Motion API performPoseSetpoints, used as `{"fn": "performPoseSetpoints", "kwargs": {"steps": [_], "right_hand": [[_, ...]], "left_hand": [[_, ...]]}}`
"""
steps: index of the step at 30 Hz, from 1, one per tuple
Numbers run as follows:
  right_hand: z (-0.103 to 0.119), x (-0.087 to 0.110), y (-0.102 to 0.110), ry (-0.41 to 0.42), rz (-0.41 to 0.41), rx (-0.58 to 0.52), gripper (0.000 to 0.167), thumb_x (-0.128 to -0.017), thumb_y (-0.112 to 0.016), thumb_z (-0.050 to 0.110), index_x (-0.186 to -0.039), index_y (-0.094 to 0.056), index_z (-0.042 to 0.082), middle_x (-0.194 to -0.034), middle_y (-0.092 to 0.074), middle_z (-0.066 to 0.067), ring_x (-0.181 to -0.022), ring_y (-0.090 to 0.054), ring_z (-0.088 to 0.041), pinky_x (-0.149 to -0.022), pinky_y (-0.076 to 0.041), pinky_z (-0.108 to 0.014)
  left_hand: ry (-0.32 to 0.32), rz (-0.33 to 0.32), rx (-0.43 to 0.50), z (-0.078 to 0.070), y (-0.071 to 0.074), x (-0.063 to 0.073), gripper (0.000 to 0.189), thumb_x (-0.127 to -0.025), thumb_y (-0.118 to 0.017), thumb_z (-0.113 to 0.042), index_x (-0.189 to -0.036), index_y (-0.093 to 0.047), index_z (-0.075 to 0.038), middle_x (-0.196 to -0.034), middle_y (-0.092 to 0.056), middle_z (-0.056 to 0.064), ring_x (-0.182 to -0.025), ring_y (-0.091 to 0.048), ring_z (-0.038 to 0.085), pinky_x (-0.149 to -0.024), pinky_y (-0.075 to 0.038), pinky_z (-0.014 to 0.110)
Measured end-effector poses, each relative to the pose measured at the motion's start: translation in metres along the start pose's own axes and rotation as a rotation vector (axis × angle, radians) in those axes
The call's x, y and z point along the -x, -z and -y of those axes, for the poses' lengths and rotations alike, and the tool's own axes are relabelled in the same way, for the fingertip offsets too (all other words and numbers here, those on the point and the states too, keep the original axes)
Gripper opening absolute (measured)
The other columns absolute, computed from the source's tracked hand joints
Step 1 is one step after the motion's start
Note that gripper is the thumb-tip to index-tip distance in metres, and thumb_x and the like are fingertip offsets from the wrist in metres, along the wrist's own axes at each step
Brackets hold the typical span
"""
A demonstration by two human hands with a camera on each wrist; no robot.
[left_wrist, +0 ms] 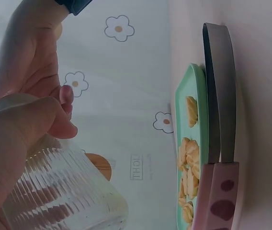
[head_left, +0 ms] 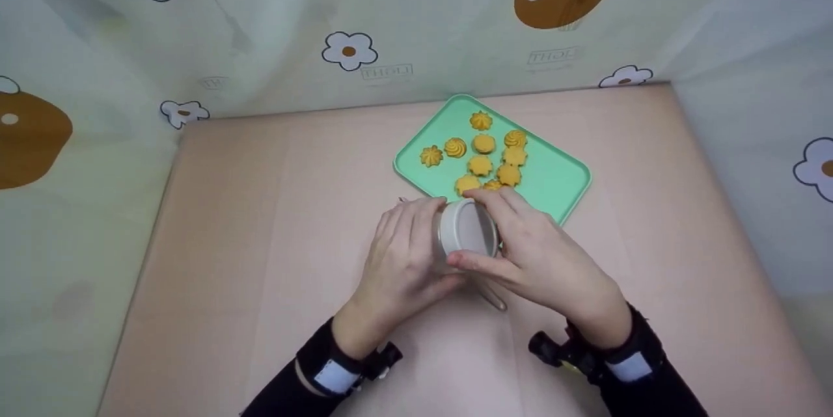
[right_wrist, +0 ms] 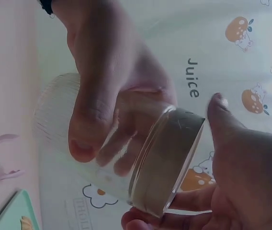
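A clear ribbed glass jar is held tilted in my left hand, whose fingers wrap its side. On the jar's mouth sits a white lid, facing up toward me in the head view. My right hand spans this lid, thumb at the near edge and fingers at the far edge. Below the hands lies a pair of tongs with metal arms and spotted pink ends, largely hidden by the hands in the head view. The jar's body is mostly covered there too.
Just beyond the hands, a green tray lies on the pale pink table. Several golden piped cookies are spread over it, the nearest partly behind the right fingers. A patterned curtain encloses the table's back and sides.
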State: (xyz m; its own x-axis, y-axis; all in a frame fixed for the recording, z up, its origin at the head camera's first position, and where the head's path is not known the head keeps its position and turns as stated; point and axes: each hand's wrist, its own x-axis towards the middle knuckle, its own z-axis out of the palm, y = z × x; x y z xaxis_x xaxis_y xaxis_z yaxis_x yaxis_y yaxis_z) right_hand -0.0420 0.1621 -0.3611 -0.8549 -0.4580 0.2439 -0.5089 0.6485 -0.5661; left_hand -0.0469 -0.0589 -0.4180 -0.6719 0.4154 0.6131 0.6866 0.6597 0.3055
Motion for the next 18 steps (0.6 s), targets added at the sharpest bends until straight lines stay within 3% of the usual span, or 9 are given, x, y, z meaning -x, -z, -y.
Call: {"fn": "performPoseSetpoints", "kwargs": {"steps": [3, 6, 10, 13, 18], "right_hand": [[0.0, -0.001, -0.001, 0.023, -0.03, -0.022, 0.084, -0.098, -0.077, 0.059, -0.157, -0.048, 0.005, -0.135, -0.067, -0.009, -0.101, -0.065, -0.018, -0.084, -0.061, -0.037], [-0.001, -0.001, -0.001, 0.055, -0.048, -0.03, 0.083, -0.097, -0.081, 0.055, -0.155, -0.049, 0.006, -0.135, -0.067, -0.008, -0.101, -0.064, -0.017, -0.082, -0.06, -0.035], [-0.003, -0.001, 0.001, 0.114, -0.052, -0.028, 0.077, -0.094, -0.084, 0.049, -0.149, -0.054, 0.004, -0.142, -0.065, -0.007, -0.122, -0.062, -0.017, -0.097, -0.059, -0.038], [-0.006, -0.002, 0.003, 0.173, -0.026, -0.033, 0.072, -0.092, -0.085, 0.043, -0.147, -0.057, 0.006, -0.141, -0.064, -0.003, -0.127, -0.06, -0.015, -0.104, -0.056, -0.037], [-0.011, -0.002, 0.011, 0.317, 0.046, -0.094, 0.073, -0.084, -0.087, 0.026, -0.151, -0.059, 0.013, -0.148, -0.06, 0.0, -0.136, -0.054, -0.019, -0.11, -0.051, -0.04]], "left_hand": [[-0.001, 0.009, 0.007, 0.0, 0.0, 0.0, 0.092, -0.075, -0.099, -0.046, -0.139, -0.057, 0.005, -0.127, -0.069, 0.016, -0.119, -0.066, 0.029, -0.109, -0.054, 0.05], [0.009, 0.028, 0.033, 0.0, 0.0, -0.001, 0.091, -0.076, -0.098, -0.047, -0.14, -0.057, 0.004, -0.127, -0.069, 0.015, -0.119, -0.067, 0.028, -0.107, -0.055, 0.049], [0.029, 0.053, 0.089, 0.002, 0.001, -0.001, 0.093, -0.076, -0.098, -0.052, -0.14, -0.057, 0.002, -0.128, -0.069, 0.014, -0.121, -0.066, 0.027, -0.107, -0.055, 0.049], [0.038, 0.085, 0.15, 0.004, 0.001, -0.001, 0.095, -0.075, -0.099, -0.053, -0.141, -0.057, 0.001, -0.131, -0.069, 0.012, -0.125, -0.065, 0.026, -0.11, -0.054, 0.049], [0.048, 0.206, 0.309, 0.011, 0.001, -0.001, 0.095, -0.072, -0.1, -0.038, -0.146, -0.055, 0.0, -0.135, -0.067, 0.01, -0.127, -0.064, 0.022, -0.114, -0.052, 0.041]]}}
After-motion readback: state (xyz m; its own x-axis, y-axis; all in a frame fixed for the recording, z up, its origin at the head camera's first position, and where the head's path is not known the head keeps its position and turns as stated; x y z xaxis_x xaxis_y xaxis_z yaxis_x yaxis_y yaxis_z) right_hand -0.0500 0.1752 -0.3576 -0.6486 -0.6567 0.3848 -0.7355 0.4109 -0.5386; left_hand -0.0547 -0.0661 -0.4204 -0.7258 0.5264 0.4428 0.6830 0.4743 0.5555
